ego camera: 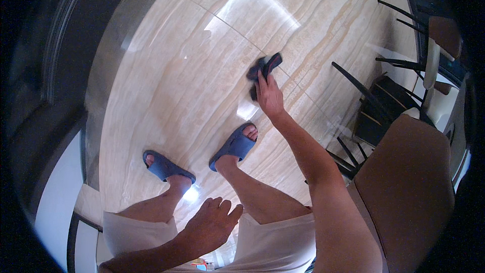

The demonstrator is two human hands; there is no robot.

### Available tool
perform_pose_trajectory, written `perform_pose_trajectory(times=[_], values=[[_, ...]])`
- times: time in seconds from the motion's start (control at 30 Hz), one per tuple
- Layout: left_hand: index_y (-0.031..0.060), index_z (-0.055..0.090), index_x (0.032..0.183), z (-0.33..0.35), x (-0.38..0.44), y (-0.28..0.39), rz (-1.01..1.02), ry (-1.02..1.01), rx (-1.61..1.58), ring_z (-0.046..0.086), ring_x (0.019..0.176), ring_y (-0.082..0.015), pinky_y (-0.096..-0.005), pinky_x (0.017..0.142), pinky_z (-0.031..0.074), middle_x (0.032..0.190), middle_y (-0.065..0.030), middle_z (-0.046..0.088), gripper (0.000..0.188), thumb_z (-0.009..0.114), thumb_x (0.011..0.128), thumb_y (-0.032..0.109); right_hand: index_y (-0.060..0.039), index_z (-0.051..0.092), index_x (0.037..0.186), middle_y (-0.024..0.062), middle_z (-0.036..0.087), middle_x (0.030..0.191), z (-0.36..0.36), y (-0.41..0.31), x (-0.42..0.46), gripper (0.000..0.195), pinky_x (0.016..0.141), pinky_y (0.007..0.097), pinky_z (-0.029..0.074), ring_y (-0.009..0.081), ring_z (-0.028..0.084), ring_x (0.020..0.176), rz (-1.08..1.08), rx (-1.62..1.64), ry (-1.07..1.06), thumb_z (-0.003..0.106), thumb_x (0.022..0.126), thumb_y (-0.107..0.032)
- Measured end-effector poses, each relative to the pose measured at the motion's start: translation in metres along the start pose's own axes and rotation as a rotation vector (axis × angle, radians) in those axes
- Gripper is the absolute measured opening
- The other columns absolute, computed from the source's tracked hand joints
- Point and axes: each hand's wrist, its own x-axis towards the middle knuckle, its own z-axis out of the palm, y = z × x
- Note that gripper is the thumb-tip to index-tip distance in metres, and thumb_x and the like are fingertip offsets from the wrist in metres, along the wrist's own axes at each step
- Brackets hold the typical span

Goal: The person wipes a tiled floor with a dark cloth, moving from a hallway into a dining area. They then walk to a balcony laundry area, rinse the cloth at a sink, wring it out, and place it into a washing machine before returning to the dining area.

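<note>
My right hand (269,93) reaches forward over the floor, its fingers closed on a dark object (259,69), blurred, with red marks on one part; it may be footwear, but I cannot tell. Part of it is hidden behind the fingers. Lower down, my left hand (212,222) hovers in front of my white shorts (276,239) with its fingers loosely curled and apart, holding nothing. On my feet are a blue slipper (168,168) at the left and another blue slipper (235,145) nearer the right arm.
Glossy veined floor tiles (170,76) reflect bright light. A brown upholstered chair (405,189) stands close at the right, with a black slatted item (382,108) beyond it. Another chair (443,40) with thin black legs is at the upper right. A dark frame (72,26) runs along the left.
</note>
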Motion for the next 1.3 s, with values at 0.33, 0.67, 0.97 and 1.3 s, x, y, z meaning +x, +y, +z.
perform_pose_trajectory(times=[0.33, 0.67, 0.97, 1.3], values=[[0.0018, 0.065, 0.132, -0.026, -0.033, -0.008, -0.095, -0.053, 0.006, 0.063, 0.098, -0.0365, -0.0502, 0.09, 0.05, 0.099, -0.0188, 0.065, 0.046, 0.072, 0.091, 0.022, -0.008, 0.063, 0.13, 0.025, 0.061, 0.125, -0.051, 0.206, 0.09, 0.04, 0.092, 0.0564, 0.053, 0.0475, 0.062, 0.112, 0.832, -0.343, 0.102, 0.057, 0.1, -0.034], [-0.0024, 0.064, 0.129, -0.003, -0.007, -0.001, 0.024, 0.049, -0.016, 0.063, 0.087, -0.0336, -0.0486, 0.079, 0.051, 0.087, -0.015, 0.063, 0.047, 0.072, 0.09, 0.023, -0.0002, 0.058, 0.139, 0.022, 0.057, 0.144, 0.04, -0.098, 0.039, 0.043, 0.114, 0.0539, 0.037, 0.0433, 0.051, 0.135, -0.253, 0.078, 0.02, 0.044, 0.102, -0.017], [-0.0054, 0.058, 0.139, -0.024, -0.022, -0.009, -0.115, -0.083, -0.086, 0.068, 0.11, -0.0477, -0.0612, 0.1, 0.053, 0.108, -0.0309, 0.067, 0.05, 0.069, 0.091, 0.006, -0.0161, 0.066, 0.132, 0.0242, 0.063, 0.126, -0.031, 0.11, 0.076, 0.04, 0.097, 0.052, 0.049, 0.0428, 0.06, 0.114, 0.17, -0.254, 0.218, 0.064, 0.092, -0.019], [-0.0076, 0.058, 0.139, -0.024, -0.025, 0.018, -0.01, 0.005, -0.052, 0.067, 0.114, -0.0489, -0.0629, 0.098, 0.054, 0.117, -0.0321, 0.067, 0.047, 0.069, 0.096, 0.008, -0.0058, 0.072, 0.109, 0.0225, 0.065, 0.124, 0.006, 0.007, 0.193, 0.025, 0.091, 0.0557, 0.049, 0.0429, 0.06, 0.112, 0.109, -0.024, 0.356, 0.065, 0.096, -0.027]])
